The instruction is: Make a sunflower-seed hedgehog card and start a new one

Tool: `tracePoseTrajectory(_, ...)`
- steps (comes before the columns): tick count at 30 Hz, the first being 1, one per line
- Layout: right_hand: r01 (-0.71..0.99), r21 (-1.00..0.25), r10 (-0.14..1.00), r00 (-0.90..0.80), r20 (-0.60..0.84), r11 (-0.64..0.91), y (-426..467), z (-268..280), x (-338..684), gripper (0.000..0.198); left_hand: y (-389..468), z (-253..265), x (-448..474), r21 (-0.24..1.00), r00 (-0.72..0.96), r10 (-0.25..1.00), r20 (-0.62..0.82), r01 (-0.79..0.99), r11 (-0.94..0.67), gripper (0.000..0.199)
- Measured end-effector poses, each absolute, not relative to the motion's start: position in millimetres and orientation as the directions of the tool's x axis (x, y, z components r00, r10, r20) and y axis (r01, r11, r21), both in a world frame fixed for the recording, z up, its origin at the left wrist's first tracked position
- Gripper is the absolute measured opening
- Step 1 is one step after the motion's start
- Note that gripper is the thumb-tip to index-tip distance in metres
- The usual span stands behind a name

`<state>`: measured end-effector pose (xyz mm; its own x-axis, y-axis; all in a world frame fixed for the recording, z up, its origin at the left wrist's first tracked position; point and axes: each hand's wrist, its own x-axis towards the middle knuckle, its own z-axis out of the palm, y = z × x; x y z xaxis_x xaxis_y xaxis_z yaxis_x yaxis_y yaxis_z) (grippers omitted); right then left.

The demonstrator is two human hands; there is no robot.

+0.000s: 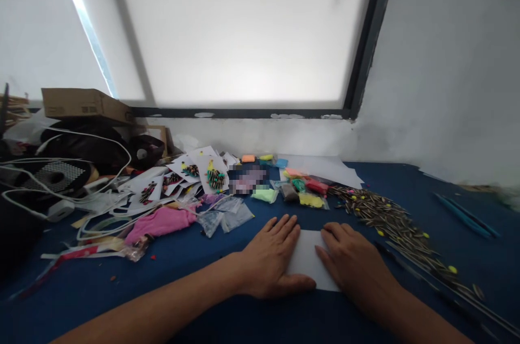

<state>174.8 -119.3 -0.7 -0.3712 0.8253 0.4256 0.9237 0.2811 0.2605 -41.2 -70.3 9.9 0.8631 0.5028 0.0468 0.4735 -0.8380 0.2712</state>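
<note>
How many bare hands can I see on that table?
2. The left bare hand lies flat over the left side of the rectangular white paper sheet; the right bare hand rests over the sheet's right side.

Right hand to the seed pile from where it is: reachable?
Likely yes: the right hand lies at the white paper's edge, the seed pile just beyond, with seemingly only blue tabletop between.
</note>
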Motion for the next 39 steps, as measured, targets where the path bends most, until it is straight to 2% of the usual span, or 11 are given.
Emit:
tracePoseTrajectory(4,0.918,0.267,0.824,-0.384,0.416,0.293,-116.4,-3.7,177.5,0.023,-70.7,11.4,-41.0,0.293,0.864,0.5,0.058,0.464,-0.836,0.096)
tracePoseTrajectory(7,0.918,0.266,0.831,-0.383,0.403,0.294,-116.1,-4.8,177.4,0.023,-71.8,13.6,-41.0,0.304,0.886,0.454,0.096,0.408,-0.861,0.085)
tracePoseTrajectory(11,0.938,0.239,0.872,-0.327,0.363,0.252,-115.4,2.8,181.6,0.03,-72.0,13.6,-41.0,0.352,0.899,0.434,0.054,0.389,-0.851,0.079)
tracePoseTrajectory(13,0.958,0.208,0.903,-0.26,0.342,0.197,-113.0,14.1,192.0,0.031,-71.3,13.3,-41.3,0.363,0.897,0.44,0.037,0.398,-0.842,0.079)
tracePoseTrajectory(16,0.989,0.144,0.949,-0.08,0.306,0.037,-110.5,39.3,221.6,0.02,-70.7,14.8,-41.7,0.383,0.9,0.436,0.013,0.398,-0.833,0.079)
tracePoseTrajectory(20,0.989,0.067,0.978,0.117,0.172,-0.13,-118.6,69.9,268.3,0.023,-71.7,18.0,-41.2,0.421,0.899,0.437,-0.035,0.409,-0.809,0.08)
tracePoseTrajectory(23,0.991,0.01,0.99,0.136,0.028,-0.136,-129.3,78.6,290.0,0.026,-72.8,19.3,-40.0,0.412,0.889,0.457,-0.041,0.432,-0.803,0.079)
tracePoseTrajectory(28,0.984,-0.01,0.972,0.176,-0.155,-0.18,-136.0,77.6,293.9,0.013,-72.8,21.6,-38.6,0.397,0.887,0.451,-0.101,0.452,-0.799,0.077)
tracePoseTrajectory(35,0.99,0.03,0.965,0.143,-0.219,-0.139,-133.3,69.1,269.6,0.011,-73.0,23.0,-37.6,0.416,0.885,0.453,-0.103,0.452,-0.789,0.079)
tracePoseTrajectory(39,0.995,-0.012,0.977,0.096,-0.191,-0.1,-129.5,61.5,267.3,0.013,-72.3,20.2,-38.7,0.443,0.891,0.449,-0.064,0.428,-0.787,0.079)
